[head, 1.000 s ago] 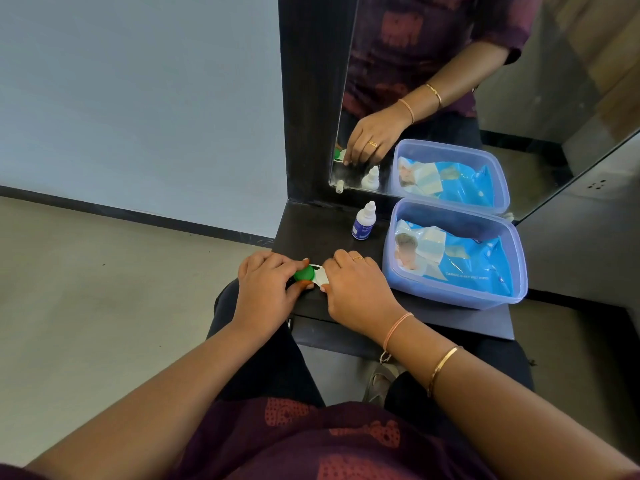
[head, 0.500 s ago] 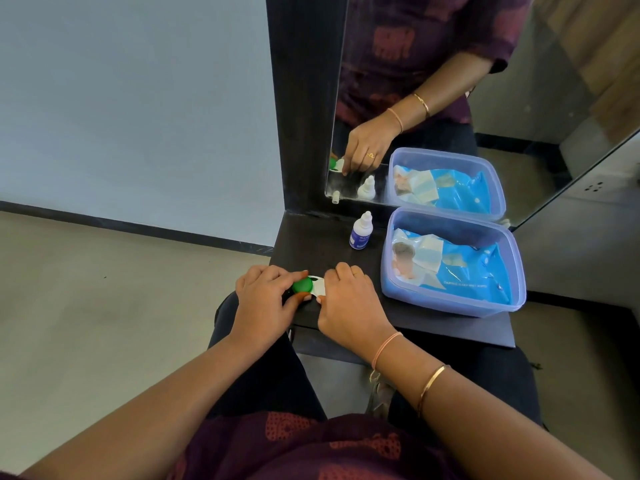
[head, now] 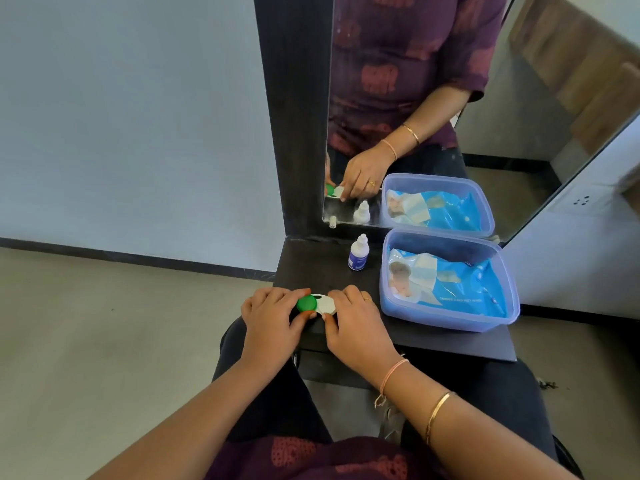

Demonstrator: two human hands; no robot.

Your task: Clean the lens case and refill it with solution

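Observation:
A white lens case [head: 325, 304] with a green cap [head: 306, 303] on its left well lies at the near left of the dark shelf [head: 322, 265]. My left hand [head: 272, 323] pinches the green cap between thumb and fingers. My right hand [head: 358, 329] holds the white right half of the case, thumb below it. A small white solution bottle [head: 358, 253] with a blue label stands upright farther back, apart from both hands.
A translucent blue plastic tub [head: 446, 318] holding a blue wet-wipes pack [head: 446, 284] fills the right of the shelf. A mirror [head: 415, 109] rises behind the shelf and reflects the hands, bottle and tub. Beige floor lies to the left.
Both hands stay on the lens case. The white right half of the case shows more now, as my right fingers have drawn back from it slightly.

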